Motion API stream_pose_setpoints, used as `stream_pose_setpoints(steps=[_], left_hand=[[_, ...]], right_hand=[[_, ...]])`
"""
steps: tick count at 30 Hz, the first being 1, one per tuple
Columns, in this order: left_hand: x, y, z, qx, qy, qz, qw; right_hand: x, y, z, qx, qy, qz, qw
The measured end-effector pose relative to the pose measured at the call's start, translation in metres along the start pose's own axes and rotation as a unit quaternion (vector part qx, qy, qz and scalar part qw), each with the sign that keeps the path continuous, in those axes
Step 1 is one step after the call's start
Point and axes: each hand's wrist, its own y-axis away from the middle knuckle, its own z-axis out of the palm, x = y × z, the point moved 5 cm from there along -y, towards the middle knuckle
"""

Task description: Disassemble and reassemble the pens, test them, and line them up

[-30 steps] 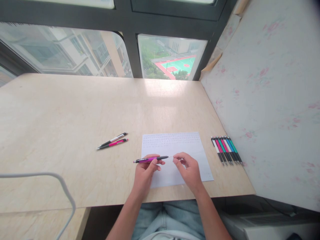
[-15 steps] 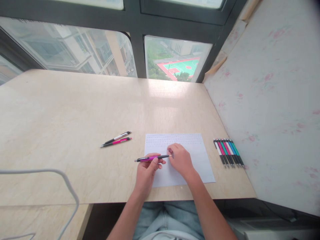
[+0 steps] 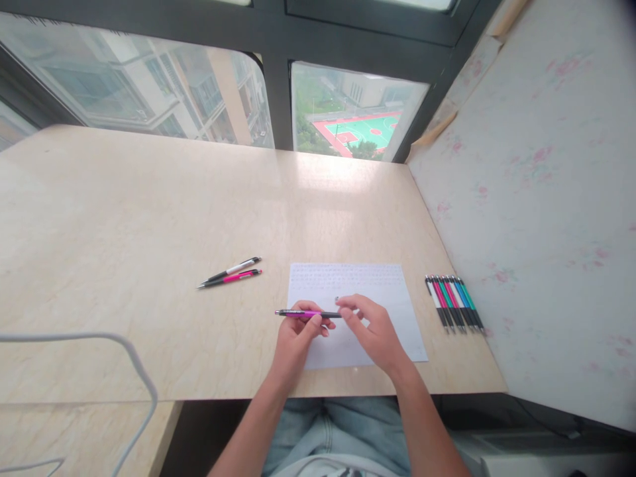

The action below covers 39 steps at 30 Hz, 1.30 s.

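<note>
My left hand (image 3: 297,334) is closed round a pen (image 3: 298,313) with a purple barrel and a black grip, held nearly level above the paper. Beside the pen's grip end is my right hand (image 3: 373,329), its fingers apart and its thumb close to that end. A small dark piece (image 3: 336,299) shows at the right index fingertip; whether it touches the finger or lies on the paper is unclear. The pen's very tip is hidden by the right thumb. Under both hands lies a white sheet of paper (image 3: 397,338) with faint rows of writing along its top.
To the left lie a white-and-black pen (image 3: 233,269) and a pink-and-black pen (image 3: 238,277). A row of several coloured pens (image 3: 454,301) lies at the right, near the papered wall (image 3: 561,252). A grey cable (image 3: 134,361) loops over the desk (image 3: 149,232) at lower left. Windows stand behind.
My right hand has drawn back slightly to the right and its fingers have spread from a curled pinch. The small dark piece now shows by its fingertip. The left hand still holds the pen.
</note>
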Motion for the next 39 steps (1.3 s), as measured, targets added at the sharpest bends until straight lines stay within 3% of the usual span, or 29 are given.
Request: stream_pose_setpoints(steps=[4, 10, 16, 24, 27, 30, 34, 37, 39], left_hand=[[-0.001, 0.0, 0.0, -0.009, -0.008, 0.008, 1.0], [0.0, 0.0, -0.005, 0.043, 0.048, 0.011, 0.998], [0.003, -0.002, -0.012, 0.106, 0.097, 0.036, 0.989], [0.002, -0.001, -0.008, 0.073, 0.087, 0.016, 0.993], [0.001, 0.0, -0.008, 0.06, 0.072, 0.011, 0.996], [-0.001, 0.0, -0.006, 0.042, 0.049, 0.006, 0.998], [-0.002, 0.0, -0.003, 0.027, 0.015, 0.005, 0.999], [-0.002, 0.0, 0.0, 0.002, -0.013, 0.001, 1.0], [-0.001, 0.001, 0.001, -0.005, -0.025, -0.001, 1.0]], right_hand=[[-0.013, 0.004, 0.005, -0.027, 0.035, -0.043, 0.998], [-0.006, 0.008, -0.012, -0.027, 0.068, -0.043, 0.996], [0.027, 0.017, -0.029, 0.061, 0.155, 0.031, 0.986], [0.048, 0.0, 0.005, 0.141, 0.238, 0.041, 0.96], [0.044, -0.003, 0.009, 0.154, 0.216, 0.041, 0.963], [0.036, 0.001, 0.003, 0.155, 0.129, 0.059, 0.978], [0.024, 0.01, 0.003, 0.08, -0.022, 0.08, 0.993], [0.015, 0.013, 0.009, 0.016, -0.043, 0.079, 0.996], [0.014, 0.014, 0.009, 0.008, -0.031, 0.083, 0.996]])
